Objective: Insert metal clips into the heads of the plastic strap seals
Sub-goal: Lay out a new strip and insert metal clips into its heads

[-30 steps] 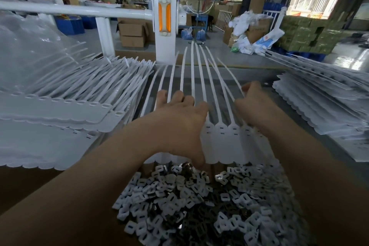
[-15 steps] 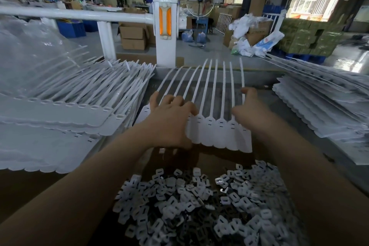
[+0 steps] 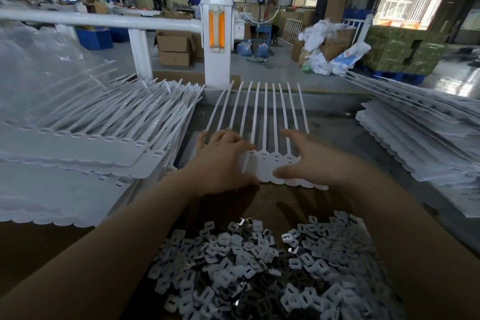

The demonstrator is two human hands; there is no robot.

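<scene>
A joined strip of several white plastic strap seals (image 3: pixel 270 166) lies flat on the table in front of me, heads toward me and tails fanning away. My left hand (image 3: pixel 220 158) rests palm down on the strip's left half and covers those heads. My right hand (image 3: pixel 306 161) lies spread over the right half, thumb pressing the flat tags. Neither hand holds a clip. A large heap of metal clips (image 3: pixel 259 267) lies close in front of me, between my forearms.
A tall stack of white seal strips (image 3: pixel 104 138) stands at the left, under clear plastic sheeting (image 3: pixel 39 73). Another stack (image 3: pixel 420 138) lies at the right. A white post with an orange reflector (image 3: pixel 217 31) and a rail stand beyond the table's far edge.
Both hands have slid the seal strip away from me, off the clip heap, and squared it. The right hand has spread flat over the heads. Brown table now shows between strip and clips.
</scene>
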